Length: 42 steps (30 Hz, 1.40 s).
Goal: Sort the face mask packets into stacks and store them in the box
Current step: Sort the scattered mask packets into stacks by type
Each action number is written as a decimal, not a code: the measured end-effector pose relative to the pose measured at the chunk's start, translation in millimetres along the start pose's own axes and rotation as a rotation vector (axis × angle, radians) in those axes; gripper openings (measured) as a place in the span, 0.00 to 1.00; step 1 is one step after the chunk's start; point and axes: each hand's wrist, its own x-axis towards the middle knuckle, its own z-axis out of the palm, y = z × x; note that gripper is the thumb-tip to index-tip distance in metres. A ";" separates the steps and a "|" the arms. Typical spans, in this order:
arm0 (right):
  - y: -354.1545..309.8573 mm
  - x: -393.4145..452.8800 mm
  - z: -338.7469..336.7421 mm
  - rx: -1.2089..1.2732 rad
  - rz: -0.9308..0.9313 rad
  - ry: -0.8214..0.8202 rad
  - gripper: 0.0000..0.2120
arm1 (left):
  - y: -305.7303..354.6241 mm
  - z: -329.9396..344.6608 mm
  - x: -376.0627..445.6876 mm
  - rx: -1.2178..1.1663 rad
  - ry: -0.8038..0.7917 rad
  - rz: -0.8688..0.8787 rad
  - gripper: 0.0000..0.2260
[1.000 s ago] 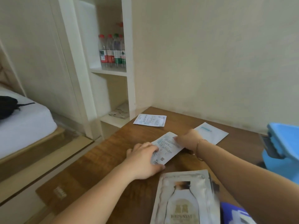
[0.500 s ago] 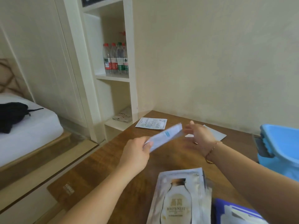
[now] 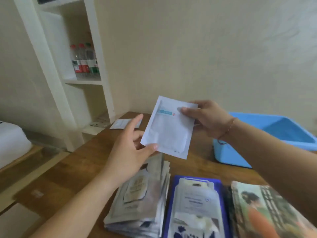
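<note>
Both hands hold a flat white face mask packet (image 3: 169, 127) with a pale blue label up above the brown wooden desk (image 3: 77, 170). The right hand (image 3: 205, 117) pinches its top corner; the left hand (image 3: 130, 146) pinches the lower left edge (index finger extended). Below lie a silvery packet stack (image 3: 144, 203), a blue-bordered stack (image 3: 195, 208) and an illustrated stack (image 3: 264, 212). An open light-blue plastic box (image 3: 267, 140) sits at the right.
</note>
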 end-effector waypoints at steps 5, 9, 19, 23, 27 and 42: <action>-9.4 -91.1 -111.9 -0.041 0.122 0.087 0.06 | 54.0 83.5 -59.1 0.025 -0.219 0.191 0.15; 8.0 -179.4 -186.1 -0.165 0.257 0.176 0.09 | 76.5 160.1 -92.5 0.201 -0.312 0.445 0.06; 76.6 -264.1 -248.2 -0.732 0.425 0.307 0.06 | 82.3 289.6 -134.6 1.001 -0.645 0.980 0.18; 92.0 -261.7 -250.1 -0.964 0.410 0.261 0.10 | 79.5 305.1 -139.0 1.050 -0.682 0.991 0.16; 97.8 -258.6 -246.6 -1.068 0.400 0.208 0.13 | 73.4 309.2 -143.2 1.073 -0.743 0.996 0.18; 102.7 -254.0 -243.4 -1.150 0.414 0.137 0.11 | 65.3 319.8 -142.9 1.075 -0.595 1.021 0.35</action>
